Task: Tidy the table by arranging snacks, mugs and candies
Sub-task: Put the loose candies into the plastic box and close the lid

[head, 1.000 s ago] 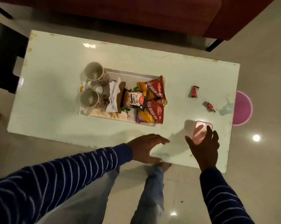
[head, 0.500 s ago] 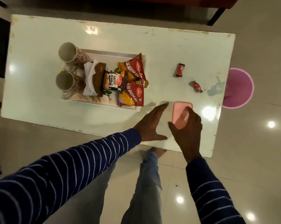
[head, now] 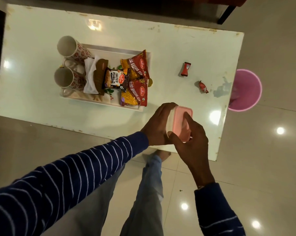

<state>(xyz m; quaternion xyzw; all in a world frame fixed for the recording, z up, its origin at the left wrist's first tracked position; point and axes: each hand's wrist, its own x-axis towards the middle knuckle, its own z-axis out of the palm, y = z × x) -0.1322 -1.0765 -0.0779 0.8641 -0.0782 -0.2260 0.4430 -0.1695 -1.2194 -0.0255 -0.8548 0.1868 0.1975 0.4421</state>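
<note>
A small box with a pink lid point(head: 179, 123) is held over the near right part of the white table point(head: 177, 48). My left hand point(head: 158, 124) grips its left side and my right hand point(head: 190, 138) closes over its near end and lid. Two red wrapped candies lie loose on the table to the right: one point(head: 185, 69) farther back, one point(head: 203, 87) nearer the right edge. A white tray point(head: 113, 49) on the left holds two white mugs with red flowers point(head: 67, 46) point(head: 65, 80), red snack packets point(head: 137, 65) and a salted peanuts packet point(head: 115, 80).
White napkins and a brown piece lie in the tray beside the mugs. A pink round bin point(head: 247, 90) stands on the floor off the table's right edge. A dark red sofa runs along the far side. My legs are below the near edge.
My left hand moved right from the table top and took hold of the box's side. The box, lying flat before, is now lifted between both hands.
</note>
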